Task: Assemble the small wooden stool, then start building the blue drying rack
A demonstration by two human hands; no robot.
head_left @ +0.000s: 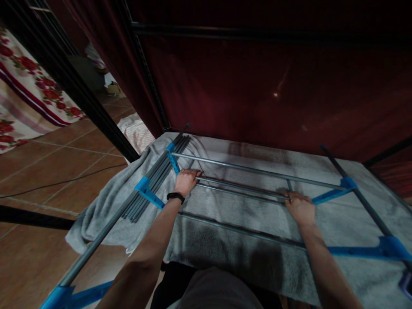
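Observation:
A rack frame of grey metal tubes with blue plastic connectors [143, 184] lies across a grey blanket. Two thin metal rods [241, 189] run side by side between my hands. My left hand [186, 180], with a black band on the wrist, is closed round their left ends, beside a blue bracket. At their right ends my right hand [301, 208] is closed too, close to another blue bracket [334, 193]. The exact joints under both hands are hidden by the fingers. One crossbar [257, 170] spans the frame behind the rods, and another [241, 229] lies nearer to me.
Several loose grey tubes [154, 184] are bundled on the grey blanket [103, 223] at the left. Dark red fabric [244, 98] hangs behind. A black post [86, 94] slants down at the left, over a tiled floor [64, 159] with a cable.

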